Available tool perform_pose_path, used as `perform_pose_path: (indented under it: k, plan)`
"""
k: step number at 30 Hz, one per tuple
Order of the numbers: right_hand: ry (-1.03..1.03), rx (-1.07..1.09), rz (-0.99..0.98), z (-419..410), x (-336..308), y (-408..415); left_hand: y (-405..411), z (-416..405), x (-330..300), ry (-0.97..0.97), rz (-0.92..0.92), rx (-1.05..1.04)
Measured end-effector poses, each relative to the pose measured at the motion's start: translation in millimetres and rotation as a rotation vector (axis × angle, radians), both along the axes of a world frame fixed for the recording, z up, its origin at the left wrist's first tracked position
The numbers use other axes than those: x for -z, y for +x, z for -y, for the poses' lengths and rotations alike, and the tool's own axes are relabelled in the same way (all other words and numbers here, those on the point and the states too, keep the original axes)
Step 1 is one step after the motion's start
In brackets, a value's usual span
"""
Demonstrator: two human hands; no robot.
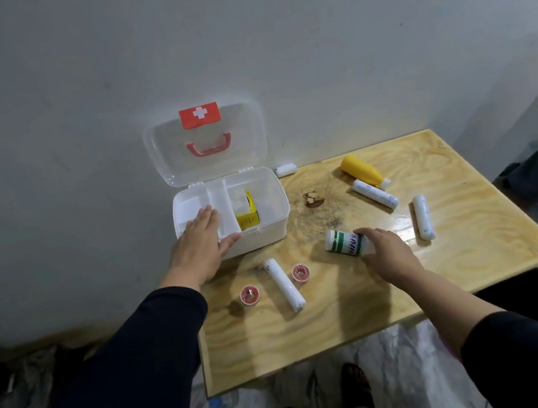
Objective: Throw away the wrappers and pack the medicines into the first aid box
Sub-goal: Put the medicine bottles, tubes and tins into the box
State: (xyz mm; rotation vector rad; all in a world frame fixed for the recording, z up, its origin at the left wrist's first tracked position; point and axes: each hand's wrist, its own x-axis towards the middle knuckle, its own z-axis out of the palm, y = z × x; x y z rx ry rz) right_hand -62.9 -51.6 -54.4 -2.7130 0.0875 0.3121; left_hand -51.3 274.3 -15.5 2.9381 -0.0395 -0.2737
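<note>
A wooden counter (361, 301) stands against a pale wall, with the first aid box (257, 229) at its back left corner, lid (205, 143) raised and leaning toward the wall. The lid is clear plastic with a red cross label and a red handle. Inside the box a clear divider tray sits over the left part, and a yellow carton (247, 212) stands in the right part.

The left hand (199, 244) lies flat and released on the box's front left rim, fingers spread over the tray, gripping nothing. The right hand (387, 253) is closed around the near end of a white bottle with green stripes (344, 243), which lies on its side near the middle of the counter.

In front of the box lie a white roll (284, 284) and, either side of it, two small red tape spools (250, 295) (301, 272). Farther right, a yellow bottle (361, 166) lies on its side, touching a second white roll (375, 194); a third white roll (423, 216) lies nearer the right edge. A short white roll (286, 169) rests against the wall just beside the box's back right corner. Both arms wear dark sleeves
</note>
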Motion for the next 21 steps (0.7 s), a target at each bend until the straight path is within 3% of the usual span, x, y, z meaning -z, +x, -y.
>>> perform_pose_path:
  k: [8,14,21]
  plan:
    - [0.215,0.158,0.116,-16,-37,17,0,-2,10,-0.013,0.035,-0.017]
    - [0.193,0.074,0.297,-48,-104,59,1,-2,11,-0.018,0.028,-0.018]
    - [0.219,-0.113,0.361,-103,-157,101,0,1,8,0.062,0.046,0.017]
